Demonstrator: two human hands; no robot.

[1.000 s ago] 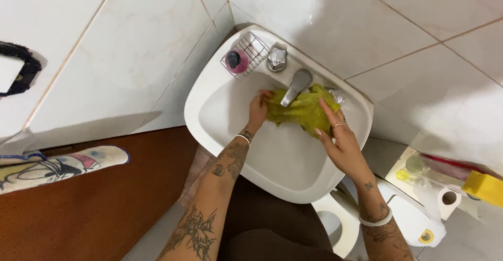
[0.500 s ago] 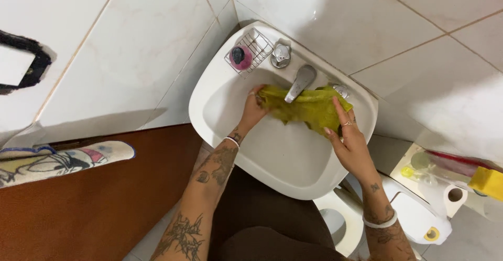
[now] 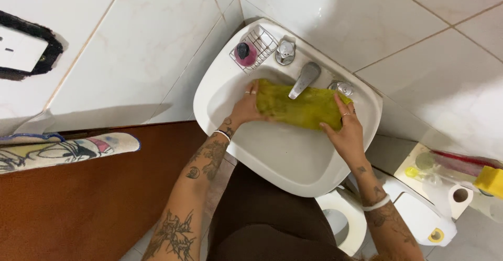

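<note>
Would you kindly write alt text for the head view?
Both hands stretch a yellow-green cloth under the tap of a white sink: left hand at one end, right hand at the other. A wire soap rack sits at the rim.

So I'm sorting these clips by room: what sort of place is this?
Most likely a small home bathroom. A white sink with a tap sits in a corner of tiled walls, and a toilet stands just beside it. Both hands spread a green cloth in the sink.
</note>
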